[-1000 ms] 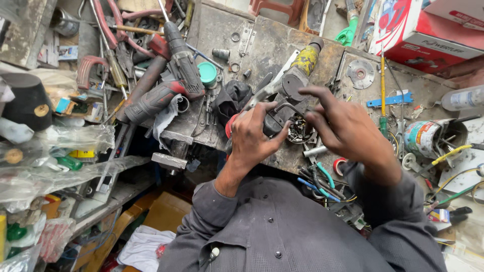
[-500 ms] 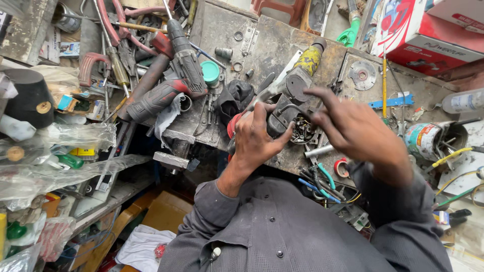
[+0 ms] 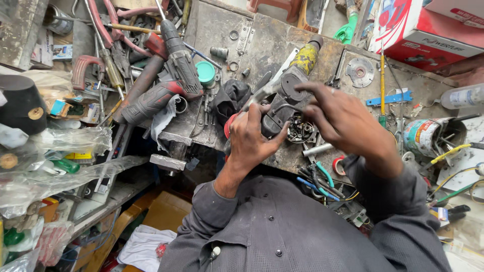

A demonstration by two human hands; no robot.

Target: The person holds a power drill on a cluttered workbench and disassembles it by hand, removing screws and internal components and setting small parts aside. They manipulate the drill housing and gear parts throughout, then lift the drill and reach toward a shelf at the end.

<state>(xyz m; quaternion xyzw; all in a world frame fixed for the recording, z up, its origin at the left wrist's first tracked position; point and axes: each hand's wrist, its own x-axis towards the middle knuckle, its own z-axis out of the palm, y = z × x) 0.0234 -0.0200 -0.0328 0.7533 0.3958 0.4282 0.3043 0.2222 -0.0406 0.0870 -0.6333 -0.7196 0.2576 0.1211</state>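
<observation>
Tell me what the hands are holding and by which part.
Both hold a dark power-tool housing: left hand grips its lower end, right hand fingers rest on its upper round part.

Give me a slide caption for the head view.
Both hands, left hand and right hand, grip a dark power tool body over a cluttered metal workbench.

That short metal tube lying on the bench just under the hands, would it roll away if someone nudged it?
Probably. The metal tube is round and smooth, so a sideways push should roll it, though the pliers and the red tape roll close by would likely stop it soon. It looks rigid, and likely heavy for its size.
</observation>
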